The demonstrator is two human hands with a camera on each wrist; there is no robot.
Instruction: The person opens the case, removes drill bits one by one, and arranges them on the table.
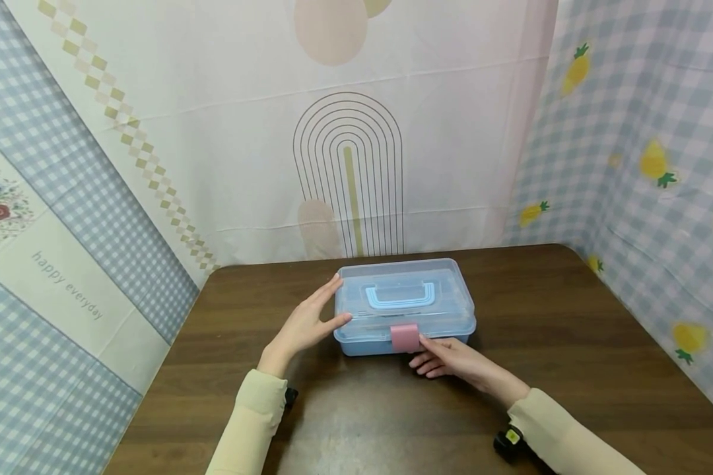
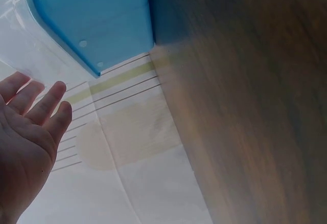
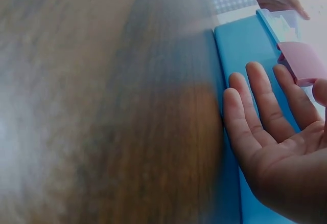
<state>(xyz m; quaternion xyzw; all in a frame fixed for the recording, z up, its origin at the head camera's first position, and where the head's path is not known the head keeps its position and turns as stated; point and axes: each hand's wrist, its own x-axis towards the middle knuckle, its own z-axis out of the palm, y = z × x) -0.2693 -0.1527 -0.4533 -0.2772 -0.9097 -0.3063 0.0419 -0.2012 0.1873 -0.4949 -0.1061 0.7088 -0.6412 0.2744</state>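
A storage box with a blue base (image 1: 365,348) and a clear lid (image 1: 356,270) stands near the back of the table. A light-blue folding handle (image 1: 401,297) lies on the lid, and a pink latch (image 1: 405,338) sits at its front. My left hand (image 1: 303,326) rests its extended fingers at the lid's left side; the wrist view shows these fingers (image 2: 51,104) against the clear plastic. My right hand (image 1: 451,361) pinches the latch's right edge between thumb and index finger. Its other fingers (image 3: 248,109) extend loosely along the front of the blue base.
The brown wooden table (image 1: 344,415) reaches back to a white patterned curtain (image 1: 243,165). Blue checked cloth hangs on the left (image 1: 95,132) and right (image 1: 606,119), close to the table's sides.
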